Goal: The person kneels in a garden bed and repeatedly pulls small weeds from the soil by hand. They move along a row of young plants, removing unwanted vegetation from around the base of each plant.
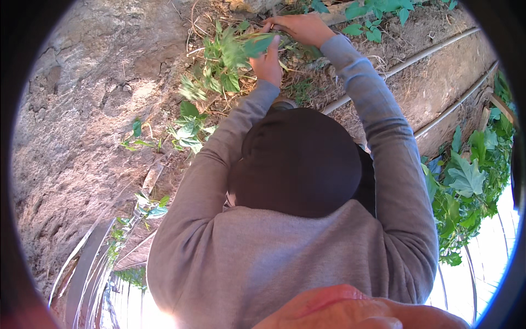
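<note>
My left hand [268,63] grips thin green stems of a leafy plant [230,49] low over the soil, and a broad leaf covers part of its fingers. From the right, my right hand [306,29] reaches in, its bent fingers closed on the stems right beside my left fingertips. Exactly where each finger pinches is partly hidden. Some of the plant's leaves are blurred. Below the hands, dry stalks and small weeds [302,90] lie on the ground, close to my dark-clothed knees [300,164].
Cracked bare soil [94,103] spreads on the left. Two thin pipes [431,49] run across the ground at right. Other leafy plants stand at top right [372,18], along the right edge [468,177] and by my left forearm [189,129].
</note>
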Tool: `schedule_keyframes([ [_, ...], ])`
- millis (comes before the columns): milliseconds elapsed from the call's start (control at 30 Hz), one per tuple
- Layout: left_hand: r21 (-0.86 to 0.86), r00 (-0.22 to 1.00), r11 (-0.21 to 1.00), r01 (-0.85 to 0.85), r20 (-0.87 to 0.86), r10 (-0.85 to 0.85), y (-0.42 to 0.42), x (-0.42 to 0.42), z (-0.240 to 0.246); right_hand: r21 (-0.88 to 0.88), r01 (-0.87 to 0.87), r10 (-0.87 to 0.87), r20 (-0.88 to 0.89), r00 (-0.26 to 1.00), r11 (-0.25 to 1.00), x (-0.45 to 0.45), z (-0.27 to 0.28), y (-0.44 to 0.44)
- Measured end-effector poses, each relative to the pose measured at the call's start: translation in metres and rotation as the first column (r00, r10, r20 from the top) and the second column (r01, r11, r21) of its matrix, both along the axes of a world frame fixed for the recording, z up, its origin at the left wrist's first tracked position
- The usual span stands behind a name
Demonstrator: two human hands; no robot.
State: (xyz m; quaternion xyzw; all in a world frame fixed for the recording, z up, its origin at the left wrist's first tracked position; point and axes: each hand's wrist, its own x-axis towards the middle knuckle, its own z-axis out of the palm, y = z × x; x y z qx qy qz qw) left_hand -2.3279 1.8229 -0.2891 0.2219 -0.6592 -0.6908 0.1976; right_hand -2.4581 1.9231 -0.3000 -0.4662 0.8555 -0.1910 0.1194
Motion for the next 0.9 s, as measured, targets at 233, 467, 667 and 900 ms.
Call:
schedule_keyframes([
  [233,-0.352,0.995,0.931,0.094,0.017,-0.094,-0.007,0.003,0.006,0.006,0.068,-0.068,0.077,0.995,0.998,0.008,-0.002,0.020],
  [467,-0.777,0.972,0.584,0.235,0.199,-0.127,-0.055,0.004,-0.007,0.041,0.063,-0.067,0.105,0.992,0.997,0.009,-0.011,0.018],
  [667,-0.822,0.822,0.034,0.568,0.569,0.023,-0.165,0.021,-0.045,-0.008,0.030,-0.029,0.116,0.993,1.000,0.000,-0.023,0.024],
  [900,-0.620,0.668,-0.252,0.743,0.660,0.345,-0.191,0.024,0.013,0.023,0.118,-0.120,0.131,0.984,0.993,-0.009,-0.022,0.031],
])
